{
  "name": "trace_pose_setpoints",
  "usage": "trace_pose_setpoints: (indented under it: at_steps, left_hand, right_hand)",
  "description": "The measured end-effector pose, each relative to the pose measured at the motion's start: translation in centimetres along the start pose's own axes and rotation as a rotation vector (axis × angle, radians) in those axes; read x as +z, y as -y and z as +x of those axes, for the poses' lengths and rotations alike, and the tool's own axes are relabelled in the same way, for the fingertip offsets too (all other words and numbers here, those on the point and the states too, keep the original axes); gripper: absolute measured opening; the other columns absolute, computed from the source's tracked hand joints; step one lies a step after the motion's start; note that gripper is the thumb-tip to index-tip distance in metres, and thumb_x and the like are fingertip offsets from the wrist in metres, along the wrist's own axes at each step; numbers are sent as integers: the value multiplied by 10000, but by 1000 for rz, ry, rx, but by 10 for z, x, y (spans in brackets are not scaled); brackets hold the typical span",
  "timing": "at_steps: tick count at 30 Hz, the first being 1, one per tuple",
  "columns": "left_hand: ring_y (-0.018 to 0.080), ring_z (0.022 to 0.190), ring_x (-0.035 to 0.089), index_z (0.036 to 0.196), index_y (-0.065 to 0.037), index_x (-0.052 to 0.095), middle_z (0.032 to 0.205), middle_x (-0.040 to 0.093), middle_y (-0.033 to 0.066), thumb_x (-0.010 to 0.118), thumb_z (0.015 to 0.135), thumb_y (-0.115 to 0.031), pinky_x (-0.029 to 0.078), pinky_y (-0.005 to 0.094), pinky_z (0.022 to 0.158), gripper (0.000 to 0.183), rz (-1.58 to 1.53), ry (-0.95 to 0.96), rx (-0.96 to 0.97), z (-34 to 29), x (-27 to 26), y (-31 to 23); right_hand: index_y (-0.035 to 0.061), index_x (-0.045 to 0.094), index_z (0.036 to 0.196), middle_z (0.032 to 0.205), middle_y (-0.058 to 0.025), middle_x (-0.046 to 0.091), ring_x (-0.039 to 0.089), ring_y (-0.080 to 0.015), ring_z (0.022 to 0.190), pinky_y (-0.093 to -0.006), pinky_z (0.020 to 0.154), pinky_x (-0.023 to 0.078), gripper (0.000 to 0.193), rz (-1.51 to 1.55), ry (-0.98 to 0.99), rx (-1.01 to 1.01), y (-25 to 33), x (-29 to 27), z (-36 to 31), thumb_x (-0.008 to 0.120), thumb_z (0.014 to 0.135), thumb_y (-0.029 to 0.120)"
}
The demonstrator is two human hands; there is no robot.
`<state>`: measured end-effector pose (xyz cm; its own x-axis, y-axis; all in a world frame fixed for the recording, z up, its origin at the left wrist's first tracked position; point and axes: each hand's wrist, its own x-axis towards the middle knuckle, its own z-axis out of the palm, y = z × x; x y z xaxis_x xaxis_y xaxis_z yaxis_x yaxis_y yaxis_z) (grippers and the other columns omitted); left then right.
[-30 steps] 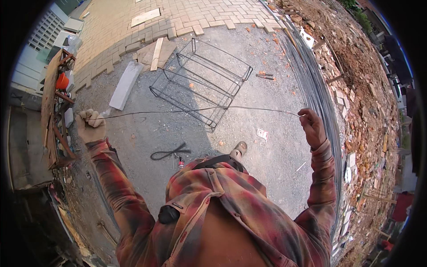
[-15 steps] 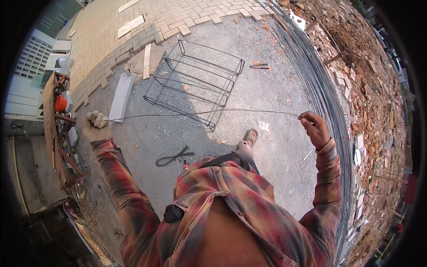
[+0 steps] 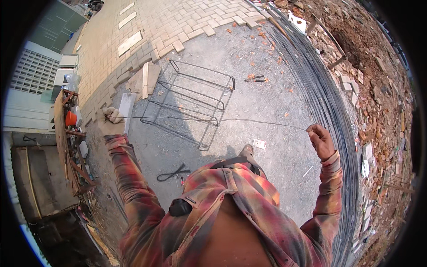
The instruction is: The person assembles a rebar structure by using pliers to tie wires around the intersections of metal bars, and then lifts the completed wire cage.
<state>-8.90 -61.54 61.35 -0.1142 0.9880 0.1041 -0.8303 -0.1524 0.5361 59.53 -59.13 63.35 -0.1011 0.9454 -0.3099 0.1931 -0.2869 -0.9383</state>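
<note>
Two hands are raised, the gloved left hand [image 3: 111,121] at nine o'clock and the bare right hand [image 3: 321,141] at three o'clock; one thin wire [image 3: 213,120] runs taut between them; one rebar cage [image 3: 189,103] lies on the ground at eleven o'clock; one long bundle of steel rods [image 3: 331,111], too many to count, curves down from one o'clock to five o'clock; one wooden plank [image 3: 145,80] lies at ten o'clock beside the cage; one orange bucket [image 3: 71,119] sits at nine o'clock; one black looped cord [image 3: 172,172] lies near the centre; one shoe [image 3: 247,150] shows there too.
</note>
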Motion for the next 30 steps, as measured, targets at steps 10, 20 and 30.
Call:
trace_pose_setpoints:
  at_steps: [10,20,30]
  left_hand:
    - [116,502,409,711,-45,533,681,534,37,575,794,-158,309,229,419,147,158,-619,247,109,9,55]
    - [101,536,410,705,-63,540,675,528,7,615,795,-137,337,222,483,138,131,-403,241,264,50,222]
    - [73,449,332,689,-81,499,641,469,-4,586,796,-123,291,207,421,144,-354,-400,76,356,4,275]
  right_hand:
    - [-29,608,828,654,-34,556,473,-102,532,-250,493,367,152,196,968,-72,25,-75,37,568,840,118]
    - [-10,638,836,750,-101,632,585,-168,727,-287,710,440,171,-661,442,250,-50,-144,125,576,801,146]
    - [26,547,741,567,-36,485,403,-86,414,-210,388,292,188,191,21,175,70,-225,285,616,809,186]
